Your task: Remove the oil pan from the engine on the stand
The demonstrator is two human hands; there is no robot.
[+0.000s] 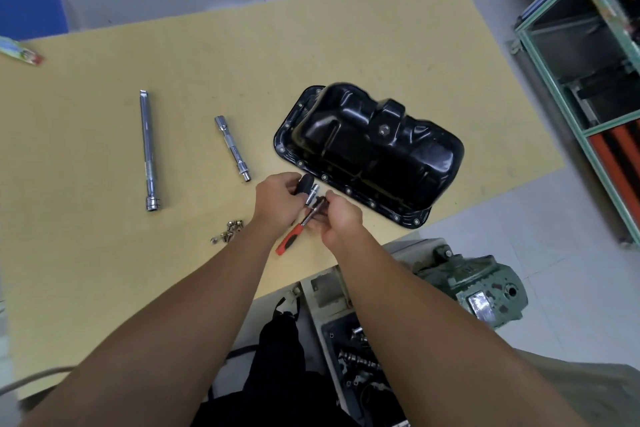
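The black oil pan [374, 149] lies upside down on the tan sheet [207, 62], off the engine. Just in front of its near flange, my left hand [277, 201] grips a black knob with a small chrome socket piece [313, 191] beside it. My right hand [341, 218] pinches the metal head of a ratchet, whose red and black handle [289, 241] points down to the left. The two hands meet over the ratchet head. A small pile of bolts [230, 229] lies left of my left forearm.
A long chrome extension bar [148, 149] and a shorter one [232, 149] lie on the sheet to the left. The engine on its stand [478, 281] sits below right, with exposed internals [356, 357]. A green shelf frame [581, 87] stands at the right.
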